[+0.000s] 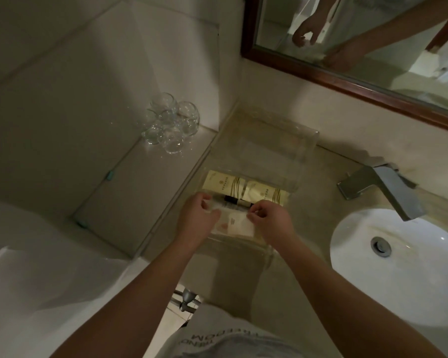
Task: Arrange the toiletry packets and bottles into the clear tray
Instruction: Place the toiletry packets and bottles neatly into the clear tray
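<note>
A: Far left — a cluster of clear round glasses point(169, 125) on the tiled ledge point(130, 182), well apart from the action.

B: Moving in: clear tray point(290, 140) on the beige counter point(321, 177), just beside the ledge's edge. Far half bare, near half filling up.

A: Two cream packets point(225, 182) with gold print lying flat across the middle of the tray, side by side, overlapping a little. Just in front of them, a small dark-capped bottle point(237, 200) on its side.

B: Left hand point(197, 218) down at the tray's near left — thumb and fingers pinched on the left edge of a white packet point(237, 224).

A: Right hand point(270, 220) on the other side, fingertips nipped tight on that same white packet's top right corner, close to the bottle's cap. Held between both hands, low in the tray's near end; touching the bottom or not — cannot tell.

B: Further right: angular metal tap point(388, 188) over a white basin point(398, 267). Above, a wood-framed mirror point(347, 76) reflecting both arms.
</note>
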Demonstrator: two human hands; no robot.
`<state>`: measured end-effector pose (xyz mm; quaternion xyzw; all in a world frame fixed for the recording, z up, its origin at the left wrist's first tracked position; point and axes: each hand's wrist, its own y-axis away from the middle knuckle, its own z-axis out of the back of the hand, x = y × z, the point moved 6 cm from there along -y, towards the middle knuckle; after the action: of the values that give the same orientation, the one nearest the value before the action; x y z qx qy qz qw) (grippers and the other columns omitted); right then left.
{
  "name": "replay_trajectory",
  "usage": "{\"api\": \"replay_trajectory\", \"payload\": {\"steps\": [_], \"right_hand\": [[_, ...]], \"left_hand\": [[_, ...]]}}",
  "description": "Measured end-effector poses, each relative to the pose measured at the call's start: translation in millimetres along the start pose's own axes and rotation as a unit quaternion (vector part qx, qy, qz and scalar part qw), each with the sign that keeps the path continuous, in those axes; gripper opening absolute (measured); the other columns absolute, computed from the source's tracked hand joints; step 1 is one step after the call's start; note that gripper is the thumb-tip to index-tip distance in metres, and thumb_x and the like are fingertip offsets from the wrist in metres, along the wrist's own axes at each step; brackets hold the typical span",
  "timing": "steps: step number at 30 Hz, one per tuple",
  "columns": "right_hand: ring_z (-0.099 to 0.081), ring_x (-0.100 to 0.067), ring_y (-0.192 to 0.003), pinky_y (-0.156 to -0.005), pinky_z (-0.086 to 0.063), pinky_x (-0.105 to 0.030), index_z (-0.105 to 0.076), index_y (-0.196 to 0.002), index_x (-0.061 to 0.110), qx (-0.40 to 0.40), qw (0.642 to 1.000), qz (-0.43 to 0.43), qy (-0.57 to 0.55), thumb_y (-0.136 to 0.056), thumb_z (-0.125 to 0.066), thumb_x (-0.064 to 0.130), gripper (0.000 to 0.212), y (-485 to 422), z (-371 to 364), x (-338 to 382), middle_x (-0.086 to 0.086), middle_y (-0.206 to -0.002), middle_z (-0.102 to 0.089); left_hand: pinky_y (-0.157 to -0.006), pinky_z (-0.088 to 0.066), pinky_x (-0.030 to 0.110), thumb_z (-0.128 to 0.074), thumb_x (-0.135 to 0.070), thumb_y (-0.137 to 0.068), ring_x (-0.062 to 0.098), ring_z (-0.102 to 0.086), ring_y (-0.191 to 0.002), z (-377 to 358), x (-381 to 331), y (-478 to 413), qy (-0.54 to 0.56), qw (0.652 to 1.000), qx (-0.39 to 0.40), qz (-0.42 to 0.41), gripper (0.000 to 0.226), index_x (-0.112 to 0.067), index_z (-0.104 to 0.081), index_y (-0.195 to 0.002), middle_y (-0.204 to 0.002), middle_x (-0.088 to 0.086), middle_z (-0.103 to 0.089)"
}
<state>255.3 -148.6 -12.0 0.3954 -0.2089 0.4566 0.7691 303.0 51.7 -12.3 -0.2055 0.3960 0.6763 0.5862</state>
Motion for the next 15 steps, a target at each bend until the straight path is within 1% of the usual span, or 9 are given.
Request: {"api": "replay_trajectory", "payload": {"steps": [2, 4, 6, 7, 9, 12, 14, 15], "right_hand": [[-0.062, -0.01, -0.073, -0.059, -0.05, -0.026, -0.063, -0.094, 0.031, -0.015, 0.996, 0.008, 0.085, -0.086, -0.068, 0.036, 0.01, -0.2, -0.8, 2.2, 0.013, -0.083, -0.065], [-0.062, -0.011, -0.077, -0.061, -0.05, -0.027, -0.06, -0.101, 0.032, -0.03, 0.985, 0.022, 0.17, -0.085, -0.067, 0.043, 0.02, 2.3, -1.8, 5.9, 0.011, -0.087, -0.066], [-0.062, -0.012, -0.077, -0.059, -0.047, -0.027, -0.059, -0.104, 0.032, -0.049, 0.98, 0.029, 0.193, -0.084, -0.067, 0.047, 0.027, 4.6, -1.1, 7.5, 0.01, -0.091, -0.066], [-0.061, -0.012, -0.076, -0.058, -0.046, -0.027, -0.058, -0.104, 0.031, -0.061, 0.981, 0.029, 0.182, -0.083, -0.067, 0.049, 0.029, 5.6, 0.8, 6.8, 0.01, -0.092, -0.065], [-0.062, -0.012, -0.075, -0.061, -0.051, -0.029, -0.057, -0.102, 0.03, -0.099, 0.987, 0.016, 0.127, -0.082, -0.065, 0.053, 0.032, 7.6, 8.0, -1.7, 0.01, -0.091, -0.063], [-0.063, -0.013, -0.078, -0.068, -0.056, -0.036, -0.054, -0.111, 0.027, -0.173, 0.984, -0.038, 0.032, -0.086, -0.063, 0.048, 0.034, 18.1, 29.1, -23.8, 0.006, -0.1, -0.063], [-0.061, -0.014, -0.085, -0.072, -0.056, -0.038, -0.051, -0.118, 0.023, -0.196, 0.976, -0.091, -0.027, -0.089, -0.063, 0.042, 0.037, 26.7, 39.7, -43.2, 0.002, -0.107, -0.06], [-0.061, -0.014, -0.086, -0.073, -0.057, -0.039, -0.051, -0.12, 0.022, -0.188, 0.974, -0.117, -0.05, -0.09, -0.062, 0.041, 0.037, 30.1, 41.0, -52.4, 0.001, -0.106, -0.06]], "left_hand": [[-0.076, -0.052, 0.036, -0.077, -0.023, -0.069, 0.021, -0.058, -0.085, -2.9, -3.2, -1.8, -0.055, 0.997, 0.005, -0.048, 0.04, -0.018, -0.061, -0.106, -0.096, 0.003, -0.059], [-0.082, -0.051, 0.04, -0.077, -0.023, -0.066, 0.023, -0.058, -0.094, -6.3, -4.2, -2.4, -0.114, 0.991, 0.013, -0.075, 0.042, -0.018, -0.062, -0.106, -0.102, 0.005, -0.06], [-0.085, -0.049, 0.042, -0.076, -0.025, -0.068, 0.025, -0.055, -0.101, -4.3, -3.3, -2.4, -0.137, 0.988, 0.002, -0.074, 0.043, -0.019, -0.062, -0.109, -0.107, 0.007, -0.059], [-0.087, -0.048, 0.042, -0.075, -0.026, -0.07, 0.027, -0.054, -0.103, -0.9, -1.4, -2.9, -0.134, 0.989, -0.015, -0.067, 0.043, -0.019, -0.061, -0.11, -0.109, 0.008, -0.058], [-0.089, -0.047, 0.042, -0.072, -0.025, -0.074, 0.03, -0.051, -0.106, 9.8, 4.2, -4.9, -0.117, 0.99, -0.06, -0.053, 0.04, -0.016, -0.059, -0.111, -0.112, 0.011, -0.056], [-0.09, -0.044, 0.04, -0.07, -0.019, -0.079, 0.033, -0.049, -0.11, 25.4, 15.0, -12.0, -0.073, 0.993, -0.095, -0.022, 0.042, -0.008, -0.057, -0.117, -0.116, 0.018, -0.054], [-0.093, -0.045, 0.038, -0.064, -0.017, -0.084, 0.033, -0.055, -0.109, 29.3, 20.4, -20.7, -0.029, 0.997, -0.067, 0.011, 0.039, -0.006, -0.057, -0.12, -0.118, 0.018, -0.057], [-0.094, -0.048, 0.039, -0.059, -0.016, -0.087, 0.032, -0.059, -0.105, 28.2, 23.2, -25.0, -0.007, 0.999, -0.041, 0.032, 0.036, -0.007, -0.058, -0.121, -0.117, 0.016, -0.061]]}}
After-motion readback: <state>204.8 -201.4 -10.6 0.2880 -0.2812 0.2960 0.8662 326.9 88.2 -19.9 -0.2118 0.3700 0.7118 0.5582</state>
